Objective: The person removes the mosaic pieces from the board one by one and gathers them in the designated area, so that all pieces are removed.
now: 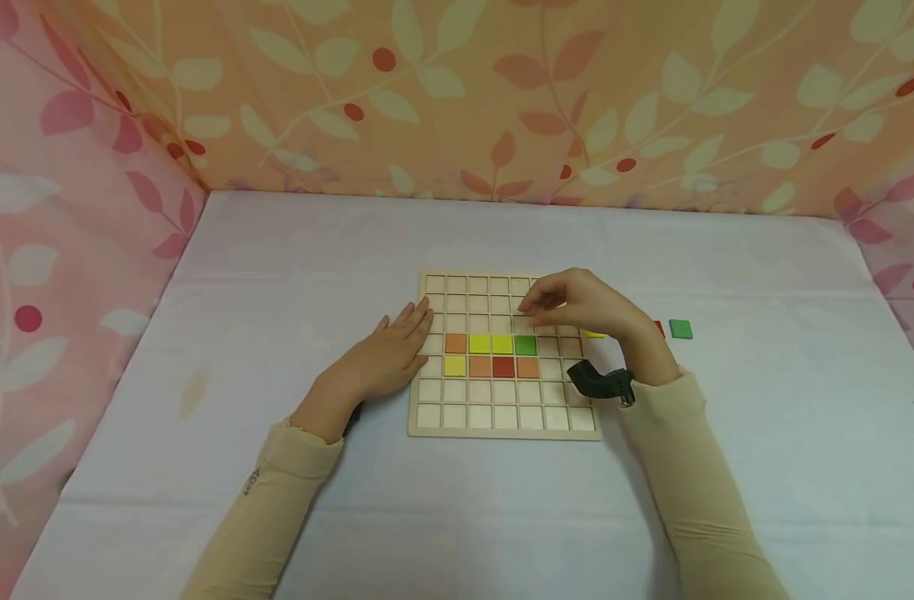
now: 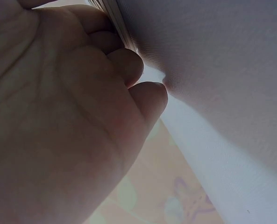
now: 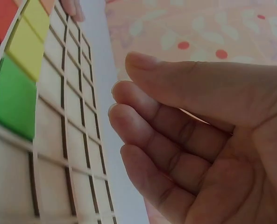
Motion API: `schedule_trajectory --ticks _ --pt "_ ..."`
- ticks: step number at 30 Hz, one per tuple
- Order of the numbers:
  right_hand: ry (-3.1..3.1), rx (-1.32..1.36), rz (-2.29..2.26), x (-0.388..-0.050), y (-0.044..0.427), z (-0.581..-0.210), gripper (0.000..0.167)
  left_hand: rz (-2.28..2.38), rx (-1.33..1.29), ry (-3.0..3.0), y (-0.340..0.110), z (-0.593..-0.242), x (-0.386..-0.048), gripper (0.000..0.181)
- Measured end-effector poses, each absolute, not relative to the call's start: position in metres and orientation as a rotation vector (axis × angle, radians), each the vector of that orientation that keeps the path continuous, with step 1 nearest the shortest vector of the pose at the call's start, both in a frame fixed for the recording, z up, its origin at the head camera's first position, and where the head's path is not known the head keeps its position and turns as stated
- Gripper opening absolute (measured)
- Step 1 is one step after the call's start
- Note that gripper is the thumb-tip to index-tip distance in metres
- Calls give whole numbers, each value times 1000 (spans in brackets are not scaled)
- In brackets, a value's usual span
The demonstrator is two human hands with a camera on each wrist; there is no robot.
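Note:
A wooden grid board (image 1: 505, 432) lies on the table with two rows of coloured square tiles in its middle cells. The upper row runs orange, two yellows, then a green tile (image 1: 526, 345); below it come yellow, orange, a red tile (image 1: 504, 367) and orange. My left hand (image 1: 385, 354) rests flat at the board's left edge, fingers extended, touching the rim. Over the board's upper right my right hand (image 1: 584, 304) hovers with fingers loosely bent. In the right wrist view nothing shows between that hand's thumb and fingers (image 3: 143, 172).
Right of the board lie a loose green tile (image 1: 681, 329), a partly hidden red tile (image 1: 660, 328) and a yellow tile (image 1: 595, 335) mostly behind the right hand. A white cloth covers the table (image 1: 457, 517). Patterned fabric (image 1: 457, 108) hangs behind and at both sides.

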State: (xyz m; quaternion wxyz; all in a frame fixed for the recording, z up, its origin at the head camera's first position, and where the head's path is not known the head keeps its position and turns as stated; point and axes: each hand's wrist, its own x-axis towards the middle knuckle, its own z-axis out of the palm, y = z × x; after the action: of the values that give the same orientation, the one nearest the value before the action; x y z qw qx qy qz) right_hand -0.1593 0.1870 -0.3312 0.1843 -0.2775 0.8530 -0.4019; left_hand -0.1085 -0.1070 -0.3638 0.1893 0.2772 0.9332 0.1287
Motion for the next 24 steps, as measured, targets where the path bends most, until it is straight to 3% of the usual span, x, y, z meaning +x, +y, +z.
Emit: schedule_trajectory --ticks 24 --pt "2277 -947 -1161 -171 135 -335 12 350 790 2628 -107 -365 -110 64"
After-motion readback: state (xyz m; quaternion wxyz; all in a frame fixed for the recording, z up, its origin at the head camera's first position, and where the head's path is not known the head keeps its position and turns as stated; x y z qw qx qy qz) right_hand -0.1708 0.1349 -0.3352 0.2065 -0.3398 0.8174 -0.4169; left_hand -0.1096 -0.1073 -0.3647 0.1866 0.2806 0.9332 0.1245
